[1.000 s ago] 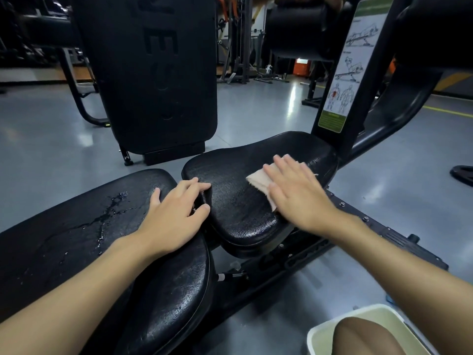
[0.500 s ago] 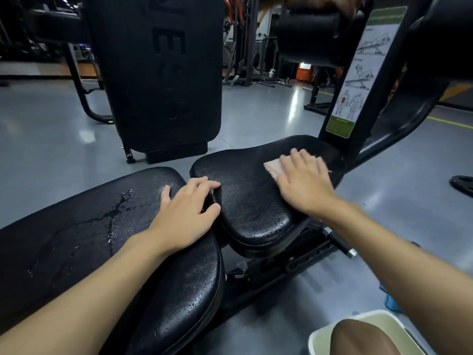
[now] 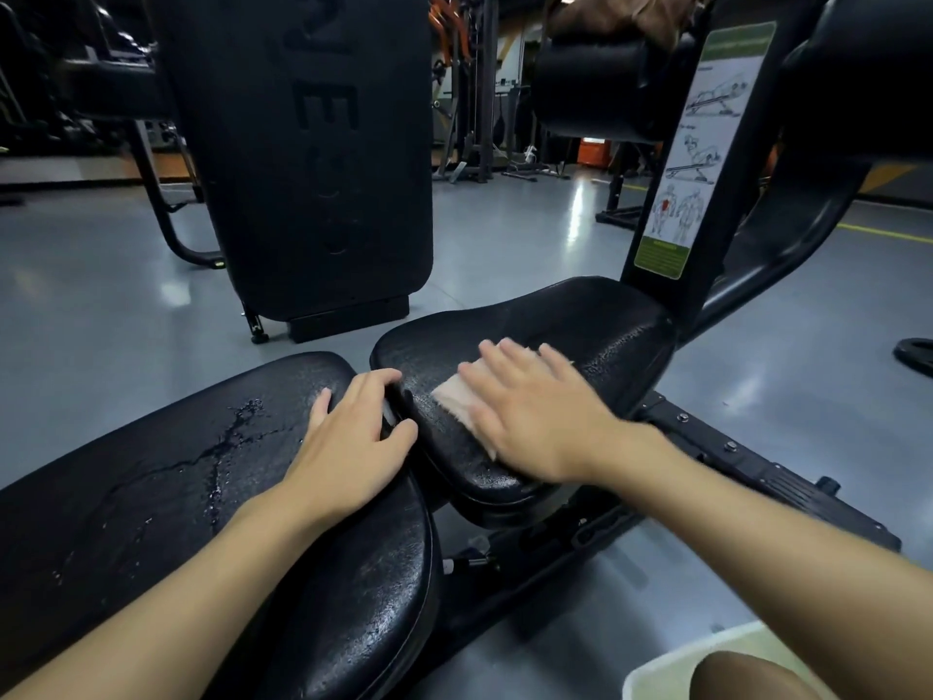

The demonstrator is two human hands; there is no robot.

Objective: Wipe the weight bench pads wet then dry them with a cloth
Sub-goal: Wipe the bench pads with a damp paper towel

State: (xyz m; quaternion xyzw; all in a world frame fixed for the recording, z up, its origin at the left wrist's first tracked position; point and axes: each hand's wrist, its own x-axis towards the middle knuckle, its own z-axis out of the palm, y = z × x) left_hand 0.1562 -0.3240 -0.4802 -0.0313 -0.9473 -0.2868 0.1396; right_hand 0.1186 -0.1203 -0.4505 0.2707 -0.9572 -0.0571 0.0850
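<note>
My right hand (image 3: 535,416): fingers flat, pressing cloth (image 3: 454,396) on seat pad (image 3: 606,320); stroke comes back from far right to near left. My left hand (image 3: 353,437): fingers curled over long pad (image 3: 151,472) end. Long pad streaked wet, undried.

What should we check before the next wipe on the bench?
1. The cloth lies flat under the right hand on the seat pad: ok.
2. The left hand holds the end of the long pad to steady it: ok.
3. The long pad is dry: not ok, water streaks lie on it.
4. Whether the cloth is wet or dry: cannot tell.
5. The seat pad is wiped all over: cannot tell.
</note>
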